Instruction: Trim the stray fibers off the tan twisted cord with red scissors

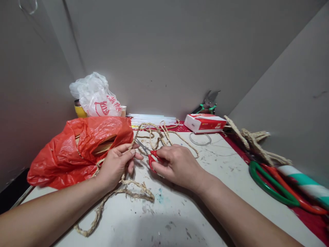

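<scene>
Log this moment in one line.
left hand: holds braided cord | right hand: grips red-handled scissors, blades parted near cord | red bag: beside left hand

rough fibrous cord point(138, 196), metal scissors point(146, 150) with plastic handles point(151, 162), glossy red plastic bag point(59, 157)

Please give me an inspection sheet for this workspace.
Surface: white tabletop, marked with dark specks and a blue-green stain.
Things in hand: tan braided fibre cord; small metal scissors with red handles.
Clutter: red plastic bag at left; red-and-white rectangular box at back; green-handled metal cutters behind it.
Hands: left hand pinches the cord; right hand grips the scissors.
Cables: thin grey looped wire near the box.
Surroundings: plain grey walls.
</scene>
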Demonstrator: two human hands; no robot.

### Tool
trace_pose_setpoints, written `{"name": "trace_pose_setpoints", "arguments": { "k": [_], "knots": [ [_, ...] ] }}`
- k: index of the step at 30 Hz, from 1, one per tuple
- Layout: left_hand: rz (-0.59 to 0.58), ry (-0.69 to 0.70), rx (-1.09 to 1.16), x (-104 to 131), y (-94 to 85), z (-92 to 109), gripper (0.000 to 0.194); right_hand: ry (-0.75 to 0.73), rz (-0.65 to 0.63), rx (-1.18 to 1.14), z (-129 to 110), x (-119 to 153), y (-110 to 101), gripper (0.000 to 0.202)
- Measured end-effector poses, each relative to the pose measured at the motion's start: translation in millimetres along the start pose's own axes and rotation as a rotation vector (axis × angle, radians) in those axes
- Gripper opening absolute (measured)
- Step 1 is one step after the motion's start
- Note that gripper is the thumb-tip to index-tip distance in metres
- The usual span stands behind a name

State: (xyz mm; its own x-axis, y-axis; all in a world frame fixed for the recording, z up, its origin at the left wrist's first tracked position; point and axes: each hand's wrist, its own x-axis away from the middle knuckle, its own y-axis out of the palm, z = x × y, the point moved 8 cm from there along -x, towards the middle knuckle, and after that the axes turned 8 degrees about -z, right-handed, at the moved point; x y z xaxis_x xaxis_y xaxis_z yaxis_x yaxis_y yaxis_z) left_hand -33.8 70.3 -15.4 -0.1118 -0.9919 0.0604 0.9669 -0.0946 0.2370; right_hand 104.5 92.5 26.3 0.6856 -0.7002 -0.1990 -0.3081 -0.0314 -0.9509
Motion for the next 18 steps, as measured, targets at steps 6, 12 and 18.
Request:
{"name": "trace_pose_setpoints", "arguments": {
  "k": [6, 12, 18],
  "knots": [
    [0.009, 0.003, -0.057, -1.0, -1.3, -0.9, 0.025, 0.040, -0.038, -0.049, 0.2, -0.1, 0.9, 0.025],
    [0.105, 0.077, -0.071, -0.2, -10.3, 4.8, 0.029, 0.122, -0.100, -0.146, 5.9, 1.6, 7.1, 0.025],
    [-0.037, 0.027, -0.235, 2.9, 5.1, 3.3, 0.032, 0.145, -0.174, -0.313, 7.5, -0.4, 17.4, 0.030]
  ]
}}
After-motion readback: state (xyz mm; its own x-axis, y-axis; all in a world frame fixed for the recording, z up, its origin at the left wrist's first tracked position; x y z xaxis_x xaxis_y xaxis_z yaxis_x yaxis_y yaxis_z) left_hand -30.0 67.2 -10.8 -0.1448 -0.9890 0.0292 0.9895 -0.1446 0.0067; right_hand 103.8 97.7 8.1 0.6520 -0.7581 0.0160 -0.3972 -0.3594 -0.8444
